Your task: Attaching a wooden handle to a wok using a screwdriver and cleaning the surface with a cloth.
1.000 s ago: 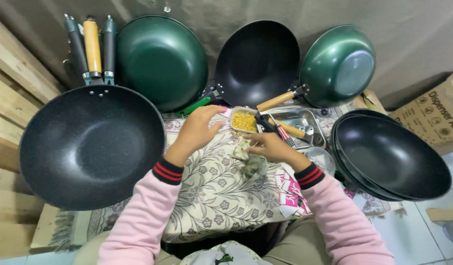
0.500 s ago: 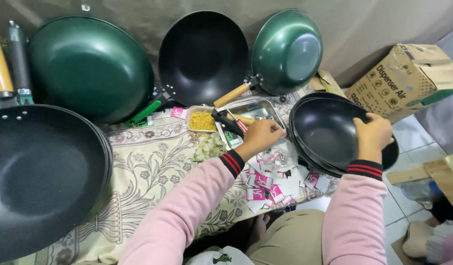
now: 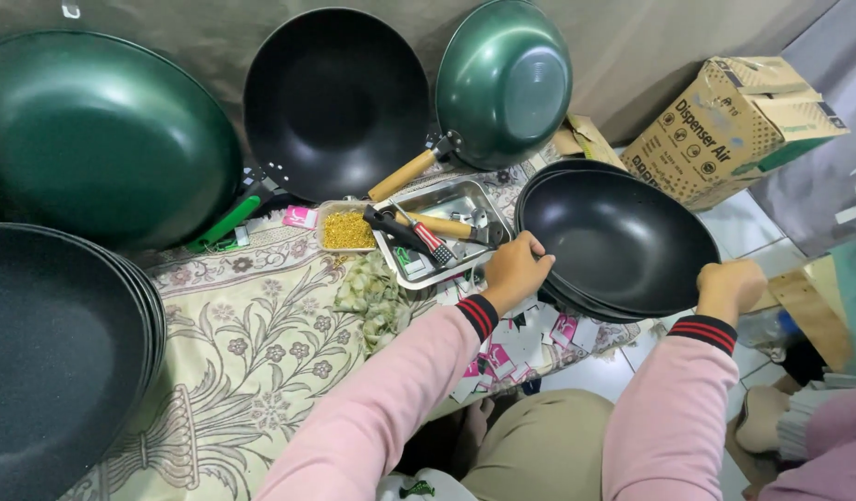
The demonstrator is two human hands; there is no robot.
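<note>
Both pink-sleeved arms reach out to a stack of black woks (image 3: 623,243) at the right end of the patterned cloth (image 3: 252,343): the left hand (image 3: 513,272) curls its fingers over the near-left rim, and the right hand (image 3: 730,286) is closed on the rim at the far right side. Just left of the stack sits a metal tray (image 3: 456,202) of tools (a small dish of yellow bits (image 3: 346,230) beside it), and beyond, a black wok (image 3: 335,102) and two green ones (image 3: 504,82) lean against the wall, with a cardboard box (image 3: 734,125) off to the right.

Black wok (image 3: 623,241), dark green wok (image 3: 507,79), cream floral-patterned cloth (image 3: 252,343), pink sleeves (image 3: 669,417) with red-and-black-striped cuffs.
</note>
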